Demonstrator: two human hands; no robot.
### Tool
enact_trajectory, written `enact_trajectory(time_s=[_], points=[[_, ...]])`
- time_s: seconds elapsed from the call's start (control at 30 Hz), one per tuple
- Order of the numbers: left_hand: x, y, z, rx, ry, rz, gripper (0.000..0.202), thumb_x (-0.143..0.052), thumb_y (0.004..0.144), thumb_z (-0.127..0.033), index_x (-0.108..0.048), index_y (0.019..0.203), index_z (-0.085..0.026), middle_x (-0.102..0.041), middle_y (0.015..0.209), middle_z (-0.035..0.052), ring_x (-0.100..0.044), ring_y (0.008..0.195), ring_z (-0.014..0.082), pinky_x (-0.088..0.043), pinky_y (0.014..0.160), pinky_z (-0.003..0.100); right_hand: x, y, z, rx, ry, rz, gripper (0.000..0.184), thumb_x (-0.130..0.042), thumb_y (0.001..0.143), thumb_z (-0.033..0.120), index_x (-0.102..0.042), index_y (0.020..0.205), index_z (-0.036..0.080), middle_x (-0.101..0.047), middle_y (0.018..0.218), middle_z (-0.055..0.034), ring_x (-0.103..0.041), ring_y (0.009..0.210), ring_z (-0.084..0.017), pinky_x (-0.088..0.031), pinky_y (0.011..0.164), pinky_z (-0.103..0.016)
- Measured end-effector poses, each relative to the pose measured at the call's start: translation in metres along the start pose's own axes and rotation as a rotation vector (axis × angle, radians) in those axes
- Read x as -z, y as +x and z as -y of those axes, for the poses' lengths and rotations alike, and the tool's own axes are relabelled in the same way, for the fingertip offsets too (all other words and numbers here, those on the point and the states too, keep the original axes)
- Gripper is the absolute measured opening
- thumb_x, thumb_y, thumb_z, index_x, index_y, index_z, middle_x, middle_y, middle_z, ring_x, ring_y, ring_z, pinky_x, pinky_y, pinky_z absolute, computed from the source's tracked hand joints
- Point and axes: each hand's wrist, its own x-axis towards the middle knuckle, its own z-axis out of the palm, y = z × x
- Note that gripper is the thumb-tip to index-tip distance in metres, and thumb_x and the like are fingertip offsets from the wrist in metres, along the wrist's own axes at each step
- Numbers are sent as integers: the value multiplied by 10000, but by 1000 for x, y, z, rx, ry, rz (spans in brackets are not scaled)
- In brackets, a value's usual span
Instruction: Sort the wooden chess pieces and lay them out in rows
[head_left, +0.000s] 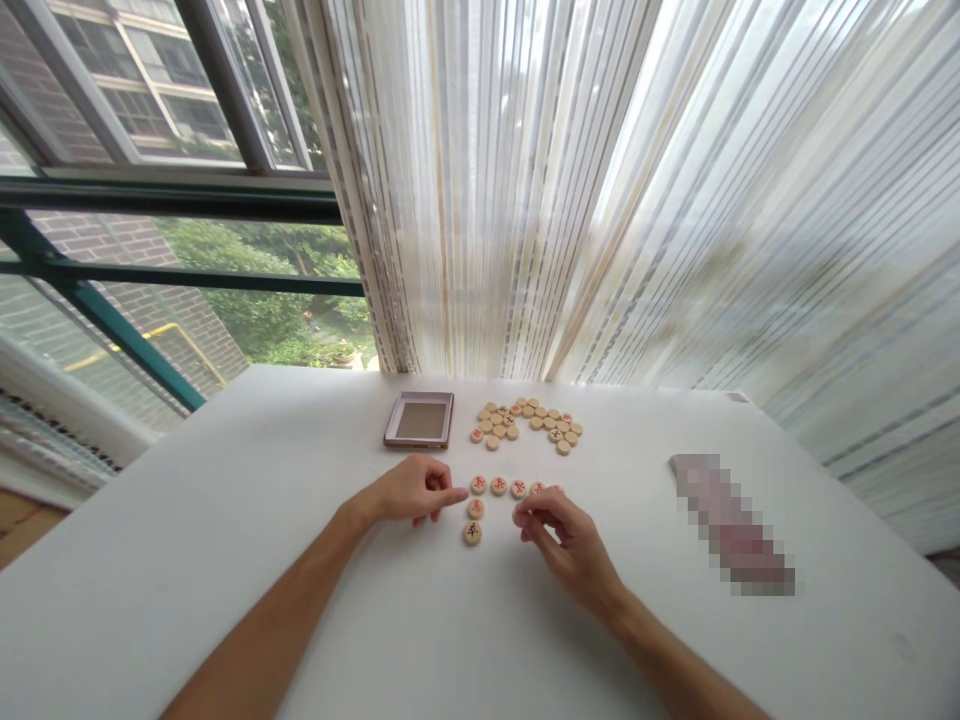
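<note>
Wooden Chinese chess pieces lie on the white table. A row of red-marked pieces (499, 486) runs to the right, its far end partly covered by my right hand (564, 530). From the row's left end, another red-marked piece (475, 509) and a black-marked piece (472, 533) line up toward me. My left hand (418, 488) is just left of this corner, one digit stretched toward the pieces, the others loosely curled, with nothing seen in it. The right hand's fingertips are pinched together below the row; what they hold, if anything, is hidden.
Behind the row lies a loose cluster of chess pieces (499, 430), mostly blank side up, spreading right to more pieces (555, 425). A shallow open box (387, 430) stands left of them. A blurred-out pinkish object (731, 525) lies at right. Striped string curtains (480, 200) hang behind the table.
</note>
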Motion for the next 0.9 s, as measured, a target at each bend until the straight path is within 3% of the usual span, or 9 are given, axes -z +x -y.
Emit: enact_trajectory(time_s=[0.17, 0.37, 0.5, 0.7, 0.9], points=[[-8, -6, -8, 4, 33, 74, 486, -690, 767, -621, -641, 735, -138, -671, 614, 22, -589, 449, 120, -394, 402, 185, -6, -1, -1, -39, 11, 78, 154, -535, 997, 305, -661, 1008, 216, -635, 913, -47, -672, 786, -160, -582, 742, -300], [-15, -9, -13, -94, 281, 43, 407, -656, 823, -549, -694, 715, -159, -719, 645, 13, -629, 573, 127, -396, 529, 190, -9, -1, 2, -114, -65, 141, 142, -571, 964, 294, -692, 978, 221, -640, 929, -49, -671, 799, -163, -553, 733, -273], [-16, -11, -16, -136, 416, -20, 336, -685, 801, -490, -700, 690, -173, -721, 670, -10, -616, 607, 119, -352, 547, 198, -10, 1, 5, -202, -58, 137, 184, -592, 946, 328, -711, 909, 193, -659, 873, -51, -674, 720, -157, -526, 663, -258], [-16, -12, -20, -147, 453, -22, 358, -665, 815, -514, -696, 688, -181, -712, 663, -22, -597, 597, 111, -321, 545, 211, -19, 3, 3, -363, -19, 117, 161, -642, 898, 324, -702, 888, 175, -683, 683, -17, -647, 634, -160, -491, 609, -251], [-17, -11, -18, -159, 492, -36, 381, -644, 834, -529, -693, 684, -182, -706, 659, -20, -576, 582, 109, -296, 541, 224, -25, 2, 3, -323, -227, 72, 132, -649, 885, 280, -687, 800, 186, -673, 685, -3, -576, 618, -143, -427, 576, -241]])
